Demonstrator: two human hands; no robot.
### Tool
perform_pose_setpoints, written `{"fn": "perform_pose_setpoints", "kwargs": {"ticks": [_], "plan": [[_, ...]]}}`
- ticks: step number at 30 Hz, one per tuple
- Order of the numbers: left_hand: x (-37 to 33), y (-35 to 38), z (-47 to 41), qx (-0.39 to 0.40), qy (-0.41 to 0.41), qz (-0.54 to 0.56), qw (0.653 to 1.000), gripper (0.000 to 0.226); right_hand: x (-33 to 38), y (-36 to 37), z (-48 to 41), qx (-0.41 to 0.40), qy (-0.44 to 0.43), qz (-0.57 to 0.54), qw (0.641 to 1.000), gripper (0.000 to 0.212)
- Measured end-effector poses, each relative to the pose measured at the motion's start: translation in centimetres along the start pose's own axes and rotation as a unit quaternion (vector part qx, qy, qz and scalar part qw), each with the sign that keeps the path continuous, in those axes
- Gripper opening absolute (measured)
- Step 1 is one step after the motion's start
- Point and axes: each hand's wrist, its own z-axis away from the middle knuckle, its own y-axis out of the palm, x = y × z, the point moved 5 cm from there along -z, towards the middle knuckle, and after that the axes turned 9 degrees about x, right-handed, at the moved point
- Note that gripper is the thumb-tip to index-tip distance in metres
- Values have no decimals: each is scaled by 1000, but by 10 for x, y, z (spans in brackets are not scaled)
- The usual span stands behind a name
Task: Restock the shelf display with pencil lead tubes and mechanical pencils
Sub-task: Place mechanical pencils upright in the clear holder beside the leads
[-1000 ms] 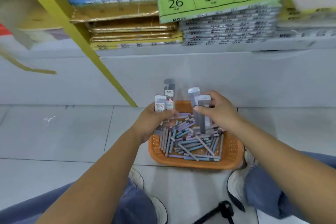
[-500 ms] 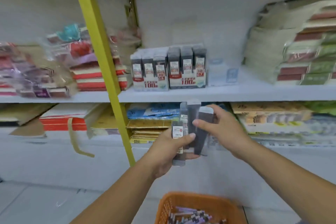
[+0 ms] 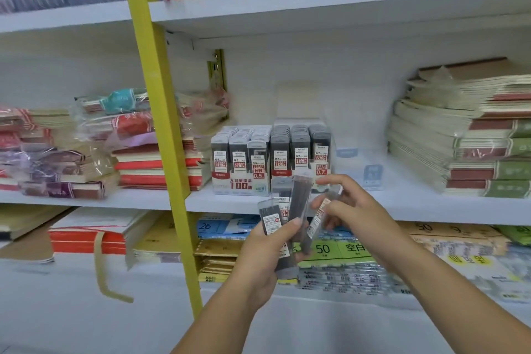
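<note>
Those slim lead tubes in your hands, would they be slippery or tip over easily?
Probably stiff and light: the left hand fans several lead tubes in one grip, none bending. Their glossy plastic looks somewhat slippery. Tall and narrow, one alone would likely tip; those in the display box stand packed together.

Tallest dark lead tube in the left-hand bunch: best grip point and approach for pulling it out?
Pinch the tallest dark tube on its upper third, just below the cap. That end stands nearly upright, clear of its neighbours, while the left hand wraps the lower half. Come from the right and above, probably after the right hand sheds the tilted tube it holds.
</note>
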Motion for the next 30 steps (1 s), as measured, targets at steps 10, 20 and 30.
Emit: {"fn": "perform_pose_setpoints", "kwargs": {"ticks": [10,20,30], "plan": [[-7,-5,-4,13,10,-4,1000,30,-1,-6,0,-6,-18,-37,999,48],[-20,-10,-7,-26,53,79,995,28,24,-9,-5,-128,-97,-2,987,36],[-57,-93,7,-160,131,67,976,9,128,48,-70,-74,-260,290,918,30]]}}
